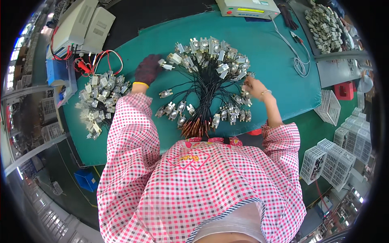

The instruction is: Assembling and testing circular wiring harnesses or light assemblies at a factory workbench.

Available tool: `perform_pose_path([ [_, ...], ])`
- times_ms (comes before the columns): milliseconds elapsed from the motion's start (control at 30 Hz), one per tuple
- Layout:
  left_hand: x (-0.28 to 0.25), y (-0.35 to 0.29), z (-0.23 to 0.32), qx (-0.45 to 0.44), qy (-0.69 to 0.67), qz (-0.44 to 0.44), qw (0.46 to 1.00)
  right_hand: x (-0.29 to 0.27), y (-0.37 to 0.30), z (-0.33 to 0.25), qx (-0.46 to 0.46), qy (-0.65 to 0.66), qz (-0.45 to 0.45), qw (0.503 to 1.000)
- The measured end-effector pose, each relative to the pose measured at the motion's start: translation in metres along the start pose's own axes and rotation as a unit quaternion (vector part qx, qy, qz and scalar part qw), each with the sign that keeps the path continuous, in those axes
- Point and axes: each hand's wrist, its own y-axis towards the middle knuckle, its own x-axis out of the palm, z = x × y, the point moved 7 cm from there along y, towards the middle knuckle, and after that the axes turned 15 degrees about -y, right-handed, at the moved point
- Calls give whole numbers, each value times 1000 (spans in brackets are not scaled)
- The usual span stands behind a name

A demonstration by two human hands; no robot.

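Bundle [208,87] lay on the table [279,81] between the hands, long axis pointing away from the wearer. Right hand [256,88], nearer, was at its right edge; left hand [148,70] beside its outermost upper-left clip [165,65]. Couldn't tell whether either hand's fingers were clamped.

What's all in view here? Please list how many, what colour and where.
Mat: one, green, centre
Wired parts: many, silver with black wires, fanned mid-mat
Second pile: one, silver, mat's left
Third pile: one, silver, upper right
Machines: at least three, cream, upper left and top
Leads: several, red and white, upper left
Cable: one, grey, mat's right
Bin: one, blue, floor left
Baskets: several, white, right
Smock: one, pink checked, bottom
Left hand: one, dark glove, fan's upper left
Right hand: one, bare, fan's right
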Motion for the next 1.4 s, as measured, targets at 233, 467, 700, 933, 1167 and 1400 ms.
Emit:
perform_pose_path([
  [233,66,-93,-88,-179,-319,-9,931,-3,-13,-25,55,-230,291,927],
  [467,32,-116,-52,-261,-117,150,946,21,-22,-14,156,-128,246,948],
  [700,58,-119,-28,-192,-62,5,979,41,-22,-3,196,-62,115,972],
  [933,65,-132,-40,-167,-176,56,969,37,-17,-2,207,-50,122,969],
  [1167,41,-69,-41,-218,-77,-212,950,24,-13,24,230,89,100,964],
  [1400,43,-21,17,129,-197,186,954,42,3,78,370,209,332,842],
])
